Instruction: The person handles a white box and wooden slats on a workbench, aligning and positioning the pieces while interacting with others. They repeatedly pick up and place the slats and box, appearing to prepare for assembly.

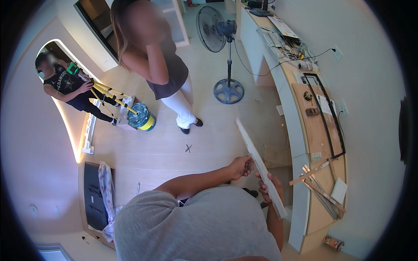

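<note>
A long, narrow white board [259,163] stands tilted in front of me, seen nearly edge-on. My right hand [271,189] is wrapped round its lower part, with the fingers on the near-left face. Beside the board's left face is my left hand [241,168], its fingers curled into a pinch. Whatever lies between those fingers is too small to make out, and I cannot tell whether they touch the board.
A long counter [300,148] on the right bears wood strips [324,189], a black frame [324,108] and a tape measure [308,95]. Ahead stand a fan [228,56] and a person [170,74]. Left, another person [65,82] handles a yellow tripod [109,93] near a bucket [141,117].
</note>
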### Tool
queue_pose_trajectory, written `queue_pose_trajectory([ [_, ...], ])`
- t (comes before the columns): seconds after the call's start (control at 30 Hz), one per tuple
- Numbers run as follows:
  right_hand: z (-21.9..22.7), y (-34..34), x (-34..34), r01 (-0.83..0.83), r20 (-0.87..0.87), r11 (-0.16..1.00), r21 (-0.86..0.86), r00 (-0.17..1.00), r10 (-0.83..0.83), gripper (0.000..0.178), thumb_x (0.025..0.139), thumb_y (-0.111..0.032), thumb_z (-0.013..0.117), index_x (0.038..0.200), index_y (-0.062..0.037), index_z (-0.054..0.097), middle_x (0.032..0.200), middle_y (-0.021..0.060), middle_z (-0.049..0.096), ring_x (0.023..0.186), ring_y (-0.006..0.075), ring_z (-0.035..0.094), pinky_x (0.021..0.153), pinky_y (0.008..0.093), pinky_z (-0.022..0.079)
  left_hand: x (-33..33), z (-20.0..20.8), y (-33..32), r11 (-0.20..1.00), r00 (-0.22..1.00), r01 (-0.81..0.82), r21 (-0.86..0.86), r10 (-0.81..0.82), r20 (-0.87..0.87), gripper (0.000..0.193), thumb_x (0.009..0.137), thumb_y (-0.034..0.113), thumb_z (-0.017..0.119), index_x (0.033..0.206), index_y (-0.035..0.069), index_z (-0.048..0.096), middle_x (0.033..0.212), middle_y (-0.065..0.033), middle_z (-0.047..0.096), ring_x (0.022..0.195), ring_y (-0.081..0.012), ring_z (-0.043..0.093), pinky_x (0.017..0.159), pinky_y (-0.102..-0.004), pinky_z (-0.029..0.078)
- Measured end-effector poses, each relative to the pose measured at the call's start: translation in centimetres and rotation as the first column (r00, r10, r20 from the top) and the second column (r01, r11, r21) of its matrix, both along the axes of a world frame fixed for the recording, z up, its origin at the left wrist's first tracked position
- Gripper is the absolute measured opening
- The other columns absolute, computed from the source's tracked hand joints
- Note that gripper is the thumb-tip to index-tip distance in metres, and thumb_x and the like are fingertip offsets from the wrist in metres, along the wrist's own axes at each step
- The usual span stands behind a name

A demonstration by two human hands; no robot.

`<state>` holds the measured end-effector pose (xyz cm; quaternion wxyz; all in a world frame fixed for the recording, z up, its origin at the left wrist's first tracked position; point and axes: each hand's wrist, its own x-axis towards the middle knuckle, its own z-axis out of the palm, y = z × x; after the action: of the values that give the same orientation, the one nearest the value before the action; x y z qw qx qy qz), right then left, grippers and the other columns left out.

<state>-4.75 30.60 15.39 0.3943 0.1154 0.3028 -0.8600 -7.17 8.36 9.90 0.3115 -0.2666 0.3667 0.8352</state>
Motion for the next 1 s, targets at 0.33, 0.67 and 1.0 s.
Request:
queue_pose_trajectory([
  [0.33, -0.3, 2.4, 2.8, 0.089, -0.004, 0.970, 0.226, 0.996, -0.090, 0.055, 0.096, -0.031, 0.058, 0.138, 0.0002, 0.044, 0.110, 0.0121, 0.063, 0.064, 0.0087, 0.050, 0.046, 0.0195, 0.040, 0.4, -0.8, 2.9, 0.927, 0.924, 0.373, -0.040, -0.375, -0.074, 0.024, 0.102, 0.031, 0.052, 0.110, 0.009, 0.059, 0.081, -0.0054, 0.065, 0.064, -0.0177, 0.058, 0.057, -0.0317, 0.046],
  [0.67, -1.1, 4.7, 5.1, 0.182, -0.022, 0.943, 0.279, 0.983, -0.183, 0.048, 0.095, -0.032, 0.060, 0.130, -0.0002, 0.051, 0.104, 0.0091, 0.064, 0.065, 0.0085, 0.053, 0.046, 0.0200, 0.042, 0.6, -0.2, 4.9, 0.827, 0.824, 0.562, 0.016, -0.558, -0.099, 0.031, 0.101, 0.028, 0.055, 0.121, 0.005, 0.056, 0.086, -0.0096, 0.066, 0.065, -0.0198, 0.062, 0.057, -0.0319, 0.052],
  [1.0, -1.6, 6.3, 6.5, 0.244, -0.198, 0.889, 0.388, 0.964, -0.178, 0.063, 0.093, -0.033, 0.062, 0.146, -0.0013, 0.044, 0.117, 0.0089, 0.064, 0.070, 0.0085, 0.054, 0.053, 0.0208, 0.048, 0.1, 0.5, 5.3, 0.747, 0.745, 0.663, -0.055, -0.665, -0.048, 0.031, 0.100, 0.025, 0.053, 0.123, 0.004, 0.054, 0.087, -0.0082, 0.066, 0.066, -0.0176, 0.063, 0.055, -0.0298, 0.051],
])
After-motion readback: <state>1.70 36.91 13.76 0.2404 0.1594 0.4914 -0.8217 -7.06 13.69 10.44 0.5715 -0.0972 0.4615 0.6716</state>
